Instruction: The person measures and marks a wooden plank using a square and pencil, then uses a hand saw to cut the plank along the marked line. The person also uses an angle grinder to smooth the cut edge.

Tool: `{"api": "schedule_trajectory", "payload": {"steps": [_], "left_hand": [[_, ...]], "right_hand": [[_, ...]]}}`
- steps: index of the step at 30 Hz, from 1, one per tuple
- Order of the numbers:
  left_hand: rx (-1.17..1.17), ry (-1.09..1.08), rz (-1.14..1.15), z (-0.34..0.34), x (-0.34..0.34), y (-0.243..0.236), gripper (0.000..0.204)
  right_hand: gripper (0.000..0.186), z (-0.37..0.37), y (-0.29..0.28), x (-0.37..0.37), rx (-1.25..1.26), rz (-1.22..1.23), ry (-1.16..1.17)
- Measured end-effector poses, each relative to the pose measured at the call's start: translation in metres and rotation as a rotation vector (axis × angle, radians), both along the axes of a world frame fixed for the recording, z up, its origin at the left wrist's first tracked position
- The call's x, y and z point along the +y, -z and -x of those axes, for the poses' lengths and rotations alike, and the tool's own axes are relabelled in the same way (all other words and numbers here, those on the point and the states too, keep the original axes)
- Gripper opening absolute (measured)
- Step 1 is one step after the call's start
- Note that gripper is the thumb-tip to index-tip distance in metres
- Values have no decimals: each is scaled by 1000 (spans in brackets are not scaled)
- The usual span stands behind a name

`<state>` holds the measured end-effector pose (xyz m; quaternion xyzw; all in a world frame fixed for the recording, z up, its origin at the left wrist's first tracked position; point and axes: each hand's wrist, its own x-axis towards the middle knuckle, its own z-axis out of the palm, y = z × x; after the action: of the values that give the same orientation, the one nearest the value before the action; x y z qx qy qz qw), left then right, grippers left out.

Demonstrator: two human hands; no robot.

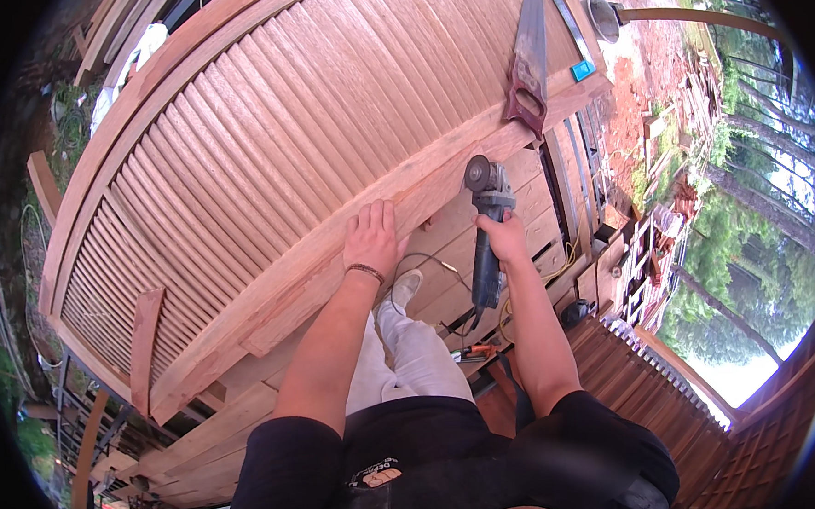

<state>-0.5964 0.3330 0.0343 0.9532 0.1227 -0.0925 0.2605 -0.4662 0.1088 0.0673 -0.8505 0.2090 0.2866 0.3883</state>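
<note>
A large wooden louvered shutter panel (281,123) with a curved frame lies across the upper view. My left hand (373,236) rests on the near frame board (282,289), fingers flat and slightly bent over the wood. My right hand (503,236) grips a grey-and-black angle grinder (487,273) by its body, its disc pointing up beside the board. A handsaw (530,73) with a dark red handle and a metal square (580,66) with a blue stock lie at the panel's right end. A short wooden strip (145,347) lies across the slats at the left.
Cables (565,265) cross the planked deck (514,184) by my shoes (407,284). Orange-handled tools (477,352) lie beside my legs. A grey bucket (600,19), timber piles (651,242) and trees are at the right; stacked boards (106,35) are at upper left.
</note>
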Motion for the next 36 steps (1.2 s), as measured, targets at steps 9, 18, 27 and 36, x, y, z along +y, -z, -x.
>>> {"api": "schedule_trajectory", "payload": {"steps": [9, 18, 27, 36], "left_hand": [[14, 5, 12, 2, 1, 1, 81], [15, 8, 7, 1, 1, -2, 80], [-1, 16, -12, 1, 1, -2, 79], [-6, 13, 4, 2, 1, 0, 78]], "right_hand": [[23, -21, -10, 17, 18, 49, -10], [41, -38, -1, 15, -17, 94, -19], [39, 6, -18, 7, 86, 94, -29], [23, 6, -10, 10, -29, 64, -3]]}}
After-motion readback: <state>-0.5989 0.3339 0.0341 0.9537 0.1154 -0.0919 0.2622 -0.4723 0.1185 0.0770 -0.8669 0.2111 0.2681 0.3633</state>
